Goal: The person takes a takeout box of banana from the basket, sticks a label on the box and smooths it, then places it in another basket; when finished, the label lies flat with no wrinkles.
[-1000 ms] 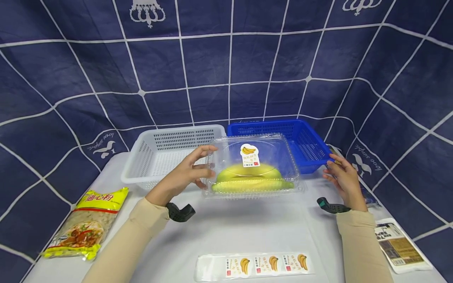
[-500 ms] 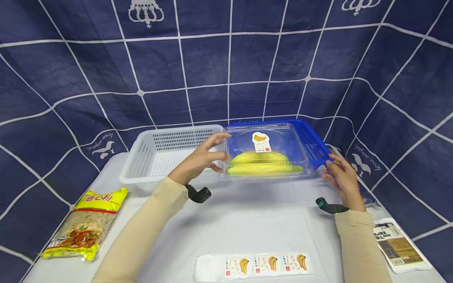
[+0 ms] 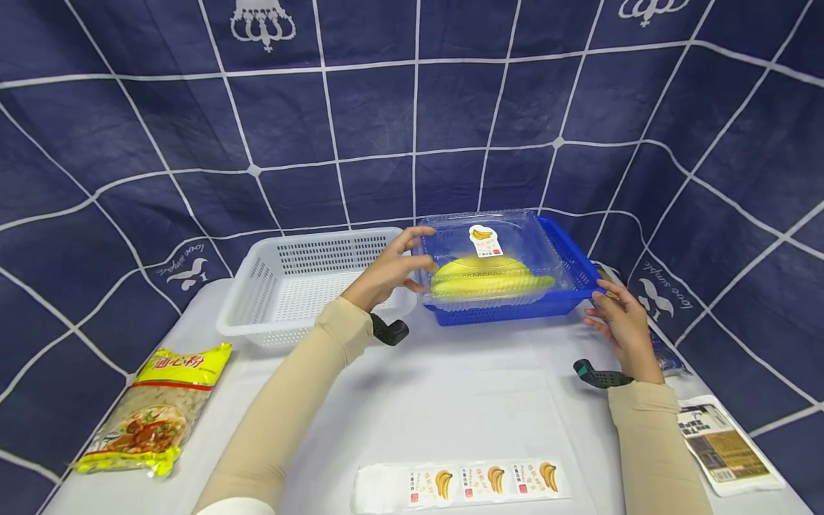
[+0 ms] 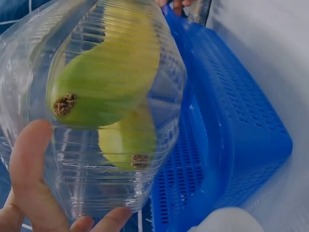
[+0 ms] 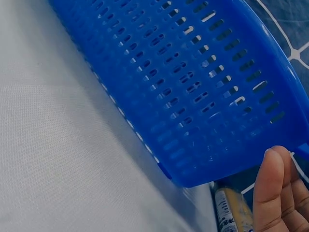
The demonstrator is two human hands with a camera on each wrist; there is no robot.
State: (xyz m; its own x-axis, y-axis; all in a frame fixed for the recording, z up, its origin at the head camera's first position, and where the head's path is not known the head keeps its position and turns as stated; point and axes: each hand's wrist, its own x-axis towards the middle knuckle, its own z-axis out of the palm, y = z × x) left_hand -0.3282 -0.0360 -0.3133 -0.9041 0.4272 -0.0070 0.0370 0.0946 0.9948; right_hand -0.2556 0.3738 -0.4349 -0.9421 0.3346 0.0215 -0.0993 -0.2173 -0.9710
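Observation:
A clear plastic clamshell box (image 3: 531, 247) with yellow-green bananas (image 3: 486, 279) inside hangs tilted over the blue basket (image 3: 508, 313). On its lid is a white banana sticker (image 3: 486, 241). My left hand (image 3: 389, 270) grips the box by its left end, thumb and fingers spread on the ridged side. In the left wrist view, two brown blunt banana ends (image 4: 65, 104) face the camera through the plastic. My right hand (image 3: 621, 325) pinches the blue basket's front right corner at the rim; its thumb (image 5: 270, 174) shows there in the right wrist view.
A white basket (image 3: 257, 329) stands left of the blue one. A yellow-topped pasta bag (image 3: 161, 408) lies at left. A strip of banana stickers (image 3: 476, 485) lies in front, a white-and-brown packet (image 3: 727, 450) at right. A blue grid cloth (image 3: 360, 121) hangs behind.
My left hand has carried the clamshell box of bananas rightward and away from me, from in front of the baskets to over the blue basket. My right hand has stayed at the basket's corner.

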